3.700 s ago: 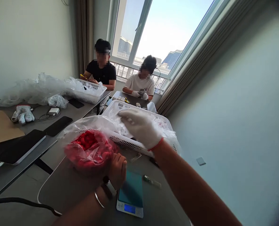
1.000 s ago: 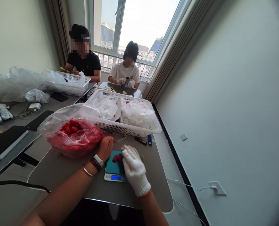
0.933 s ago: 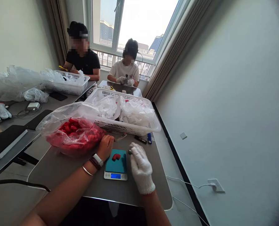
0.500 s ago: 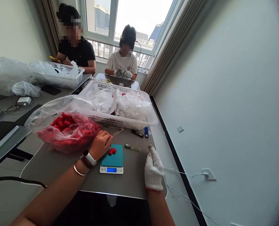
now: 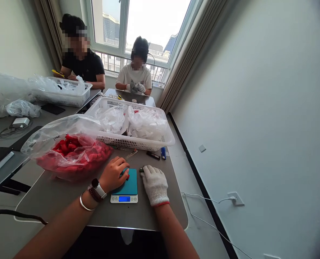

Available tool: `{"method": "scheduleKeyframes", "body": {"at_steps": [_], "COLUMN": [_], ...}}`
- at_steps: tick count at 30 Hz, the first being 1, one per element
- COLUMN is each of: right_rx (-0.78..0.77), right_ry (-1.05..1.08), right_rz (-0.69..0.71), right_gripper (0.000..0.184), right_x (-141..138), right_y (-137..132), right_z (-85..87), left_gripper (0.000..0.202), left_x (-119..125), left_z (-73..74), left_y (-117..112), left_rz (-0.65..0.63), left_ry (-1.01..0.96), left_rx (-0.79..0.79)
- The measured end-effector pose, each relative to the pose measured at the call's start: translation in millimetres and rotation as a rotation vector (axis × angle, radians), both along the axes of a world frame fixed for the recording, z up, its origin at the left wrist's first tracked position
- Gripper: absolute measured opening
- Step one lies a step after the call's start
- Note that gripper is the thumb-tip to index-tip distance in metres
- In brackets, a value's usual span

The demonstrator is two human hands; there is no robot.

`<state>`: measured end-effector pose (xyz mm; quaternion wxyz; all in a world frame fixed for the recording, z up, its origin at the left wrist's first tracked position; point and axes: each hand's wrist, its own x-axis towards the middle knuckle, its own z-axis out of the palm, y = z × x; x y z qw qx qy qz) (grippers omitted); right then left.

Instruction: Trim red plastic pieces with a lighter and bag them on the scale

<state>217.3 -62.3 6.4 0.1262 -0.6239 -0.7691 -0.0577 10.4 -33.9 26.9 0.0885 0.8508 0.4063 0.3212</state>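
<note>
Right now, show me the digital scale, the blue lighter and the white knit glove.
Digital scale [image 5: 129, 183], head view, on its teal weighing pan.
Blue lighter [image 5: 163, 153], head view, on its body.
White knit glove [image 5: 155, 185], head view, on the back of the right hand.

The bare left hand [image 5: 113, 174] is cupping over a little red piece [image 5: 128, 176], mostly hiding it, on a teal-topped digital scale [image 5: 124, 189]. The gloved right hand [image 5: 155, 185] is resting just beside the scale, up against a small green thing [image 5: 141, 169]. A clear bag [image 5: 71, 157] of red pieces is slumping nearby.
</note>
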Motion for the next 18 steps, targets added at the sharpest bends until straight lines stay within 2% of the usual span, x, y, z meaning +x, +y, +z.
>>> {"method": "scheduleKeyframes", "body": {"at_steps": [5,8,11,14,16,18], "right_rx": [-0.197,-0.243,-0.093,0.081,0.094,0.033], "right_ry": [-0.119,-0.044,0.228,0.625,0.897,1.156], "right_rz": [-0.135,-0.184,-0.170,-0.100,-0.080,-0.112], "right_gripper": [0.021,0.023,0.025,0.028,0.031,0.034], "right_x": [-13,-13,-9,-6,-7,-8], "right_y": [19,27,31,30,29,26], "right_z": [11.9,9.3,-4.4,-19.0,-22.9,-21.4], "left_gripper": [0.020,0.020,0.020,0.021,0.023,0.026], "left_x": [-1,-1,-1,-1,-1,-1], "left_z": [-2.7,-4.2,-6.2,-8.0,-8.2,-7.7], "left_y": [2,4,5,5,5,4], "left_rz": [0.006,0.024,0.030,0.035,0.035,0.032], "left_ry": [-0.021,-0.033,-0.043,-0.062,-0.068,-0.073], "left_rx": [-0.027,-0.025,-0.018,-0.015,-0.018,-0.025]}}
